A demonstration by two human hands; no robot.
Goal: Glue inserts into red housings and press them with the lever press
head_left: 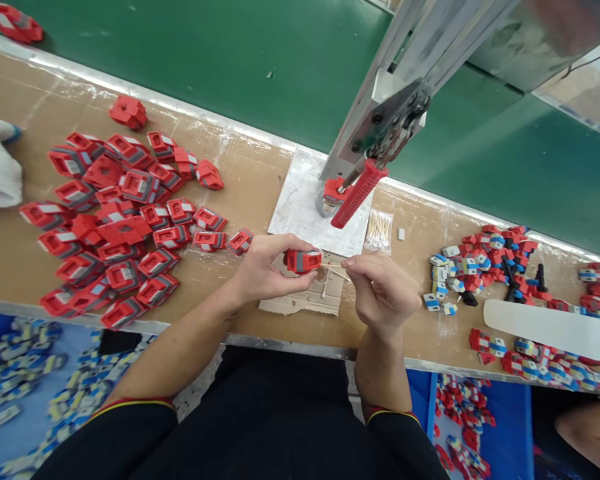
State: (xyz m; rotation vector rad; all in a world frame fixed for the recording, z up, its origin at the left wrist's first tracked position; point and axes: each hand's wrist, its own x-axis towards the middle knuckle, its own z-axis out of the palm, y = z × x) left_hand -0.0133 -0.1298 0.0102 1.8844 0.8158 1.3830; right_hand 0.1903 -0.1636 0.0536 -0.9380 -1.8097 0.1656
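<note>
My left hand (267, 270) is closed around a red and grey plastic toy part (303, 261), held above the front of the workbench. In my right hand (383, 287), thumb and fingers pinch a cotton swab (334, 267), its tip at the right end of the toy part. Whether the tip touches it is hard to tell. Beneath the hands lies a torn piece of cardboard (300, 303) with other swabs on it. Just behind, a metal plate (293, 207) carries a hand press with a red handle (360, 193); another red part (333, 189) sits under the press.
Many similar red parts (125, 230) are heaped on the left. A packet of cotton swabs (379, 231) lies right of the plate. Small red, white and blue pieces (485, 260) and a white bottle (545, 327) are at right. A green conveyor belt (205, 60) runs behind; blue bins (505, 427) stand below.
</note>
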